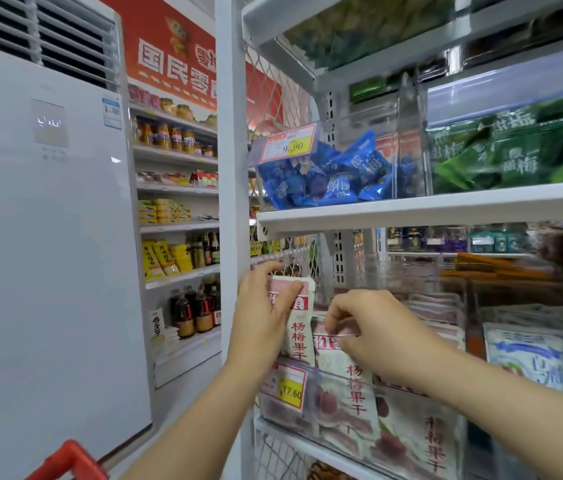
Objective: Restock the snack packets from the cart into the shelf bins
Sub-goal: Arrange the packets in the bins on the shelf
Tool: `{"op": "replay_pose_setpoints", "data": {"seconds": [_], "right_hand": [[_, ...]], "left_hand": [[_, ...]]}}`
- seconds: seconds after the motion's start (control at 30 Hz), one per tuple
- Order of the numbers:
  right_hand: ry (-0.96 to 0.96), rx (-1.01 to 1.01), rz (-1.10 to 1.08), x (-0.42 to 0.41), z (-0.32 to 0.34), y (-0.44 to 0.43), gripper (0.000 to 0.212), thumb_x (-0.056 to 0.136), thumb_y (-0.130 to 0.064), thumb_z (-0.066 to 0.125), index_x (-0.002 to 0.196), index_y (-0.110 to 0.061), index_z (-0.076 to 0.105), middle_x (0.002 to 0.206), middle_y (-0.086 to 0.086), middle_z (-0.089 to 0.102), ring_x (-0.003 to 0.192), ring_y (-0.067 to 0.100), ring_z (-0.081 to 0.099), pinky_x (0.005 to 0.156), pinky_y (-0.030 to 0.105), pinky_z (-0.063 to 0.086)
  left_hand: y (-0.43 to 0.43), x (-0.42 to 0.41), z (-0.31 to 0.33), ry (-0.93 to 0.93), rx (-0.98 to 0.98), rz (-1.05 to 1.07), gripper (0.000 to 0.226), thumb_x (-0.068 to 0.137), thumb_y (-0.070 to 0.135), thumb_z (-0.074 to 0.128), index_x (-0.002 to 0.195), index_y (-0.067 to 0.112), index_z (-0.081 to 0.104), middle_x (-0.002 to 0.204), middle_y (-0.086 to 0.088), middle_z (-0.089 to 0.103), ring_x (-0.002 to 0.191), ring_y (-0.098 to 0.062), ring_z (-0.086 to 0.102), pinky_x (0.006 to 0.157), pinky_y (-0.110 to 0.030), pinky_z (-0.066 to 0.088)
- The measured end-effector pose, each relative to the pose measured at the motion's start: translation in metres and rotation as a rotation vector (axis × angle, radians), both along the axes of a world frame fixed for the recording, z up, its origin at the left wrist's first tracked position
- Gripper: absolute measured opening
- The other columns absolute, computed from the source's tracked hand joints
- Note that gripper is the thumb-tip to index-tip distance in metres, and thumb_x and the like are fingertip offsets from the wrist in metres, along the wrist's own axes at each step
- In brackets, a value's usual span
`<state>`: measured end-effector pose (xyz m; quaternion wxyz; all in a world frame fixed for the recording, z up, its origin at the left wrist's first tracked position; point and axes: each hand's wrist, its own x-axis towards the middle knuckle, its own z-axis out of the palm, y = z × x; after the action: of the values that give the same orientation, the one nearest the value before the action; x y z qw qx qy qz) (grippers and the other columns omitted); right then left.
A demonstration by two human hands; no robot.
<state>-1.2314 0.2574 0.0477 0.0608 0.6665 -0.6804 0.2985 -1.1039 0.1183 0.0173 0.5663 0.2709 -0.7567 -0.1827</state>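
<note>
Snack packets, white and pink pouches with red print and a picture of red fruit, are what I am handling in the head view. One white-and-pink packet [299, 327] stands upright at the left end of the clear plastic bin [394, 384] on the lower shelf. My left hand [262, 317] grips it near the top, with the thumb across the front. Just beside it, my right hand [373, 327] pinches the top edge of a second packet [339, 362] of the same kind. The two hands are near each other but not touching.

I judge the task is partly done: several packets of this kind already stand in the bin, and these two are being settled in. Of the cart I see only a red handle corner [69, 459] at the bottom left, so I cannot tell how many packets remain there.

A yellow price tag [288, 386] hangs on the front of the bin. On the white metal shelf board [446, 206] above are blue packets [335, 174] and green packets [515, 150] in clear bins. On the left stands a tall white air conditioner [48, 237], and behind it are shop shelves with jars and bottles under a red banner [169, 46].
</note>
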Motion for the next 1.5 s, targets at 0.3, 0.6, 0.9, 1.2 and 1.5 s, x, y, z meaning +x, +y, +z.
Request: {"op": "replay_pose_setpoints", "data": {"seconds": [0.3,0.6,0.9,1.2,1.5], "right_hand": [[0.052,0.022,-0.034,0.002,-0.009,0.002,0.033,0.081,0.000,0.059,0.070,-0.031,0.059,0.083,-0.013,0.065,0.084,0.005,0.062,0.081,0.031,0.054],[0.261,0.176,-0.101,0.008,-0.001,0.002,0.015,0.076,-0.013,0.059,0.067,-0.024,0.054,0.081,-0.008,0.066,0.086,0.017,0.064,0.075,0.039,0.056],[0.253,0.273,-0.040,-0.004,0.005,-0.003,0.028,0.073,-0.017,0.072,0.077,-0.026,0.046,0.079,-0.007,0.056,0.072,0.011,0.049,0.059,0.030,0.037],[0.314,0.289,0.025,-0.004,0.001,-0.004,0.019,0.082,-0.020,0.071,0.074,-0.025,0.055,0.076,-0.011,0.058,0.073,0.007,0.051,0.069,0.029,0.045],[0.308,0.316,-0.135,-0.040,0.043,0.067,0.017,0.081,-0.043,0.076,0.093,-0.036,0.065,0.092,-0.015,0.067,0.076,-0.001,0.059,0.073,0.024,0.053]], "left_hand": [[0.003,0.033,0.015,-0.595,0.001,-0.042,0.088,0.079,0.056,0.076,0.148,0.034,0.027,0.133,0.010,0.029,0.114,-0.008,0.049,0.093,-0.021,0.043],[0.010,0.041,0.006,-0.270,-0.014,-0.111,0.074,0.082,0.039,0.081,0.137,0.043,0.032,0.129,0.014,0.031,0.111,0.000,0.052,0.081,-0.002,0.045],[0.022,0.045,0.010,-0.148,-0.140,-0.091,0.064,0.081,0.029,0.083,0.123,0.039,0.036,0.119,0.016,0.031,0.109,0.013,0.046,0.089,0.001,0.038],[0.028,0.041,0.020,0.001,-0.270,-0.034,0.068,0.079,0.020,0.084,0.123,0.038,0.036,0.123,0.008,0.031,0.114,0.014,0.041,0.094,-0.002,0.039],[0.068,0.021,0.035,-0.007,-0.135,-0.290,0.063,0.080,0.027,0.083,0.113,0.054,0.036,0.122,0.014,0.037,0.110,0.001,0.055,0.093,-0.026,0.056]]}}
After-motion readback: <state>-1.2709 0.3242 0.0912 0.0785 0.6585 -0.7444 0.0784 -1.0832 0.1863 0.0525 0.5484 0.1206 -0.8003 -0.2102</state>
